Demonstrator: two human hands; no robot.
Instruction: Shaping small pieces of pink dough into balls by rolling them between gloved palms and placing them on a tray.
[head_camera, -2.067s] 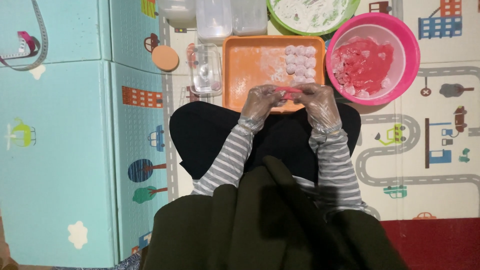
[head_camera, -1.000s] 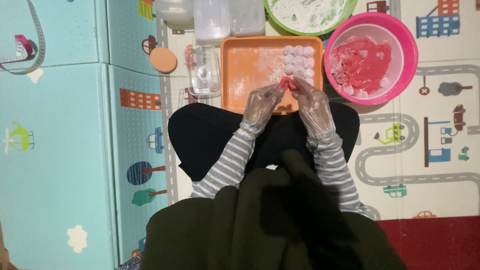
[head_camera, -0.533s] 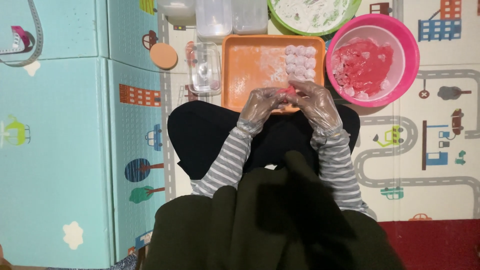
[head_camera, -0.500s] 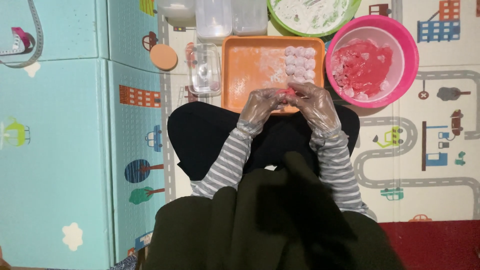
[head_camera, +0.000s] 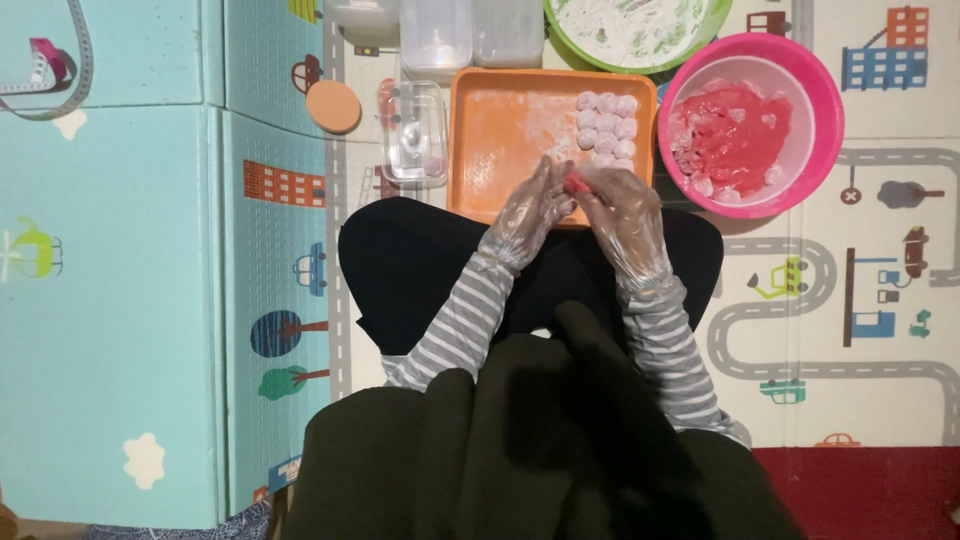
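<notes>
- Gloves of thin clear plastic cover both our hands, which meet over the near edge of the orange tray (head_camera: 505, 130).
- Our left hand (head_camera: 528, 207) has its fingers stretched forward and loosely curved, their tips touching a small red piece (head_camera: 576, 182).
- Our right hand (head_camera: 622, 212) curls its fingers in from the other side, so the red piece is pinched between the two hands, just above the tray's near rim.
- On the tray's far right corner sit rows of small pale pink balls (head_camera: 606, 125), touching one another; the rest of the tray floor is dusted white.
- Right of the tray, just beside it, stands a pink bowl (head_camera: 790, 60) holding a red, lumpy mass (head_camera: 728, 135).
- Beyond the tray a green bowl (head_camera: 715, 22) holds white powder, cut off by the top edge.
- Left of the tray lies a clear plastic box (head_camera: 414, 135) with a few small bits inside; two more clear containers (head_camera: 470, 35) stand beyond it.
- A round peach-coloured disc (head_camera: 333, 105) lies on the mat left of the clear box.
- We sit cross-legged in black trousers and striped grey sleeves on a foam play mat (head_camera: 860, 300) printed with roads, cars and houses.
- To the left is a folded turquoise mat (head_camera: 110, 280) with trees and clouds, and a measuring tape (head_camera: 60, 70) lies on its far corner.
</notes>
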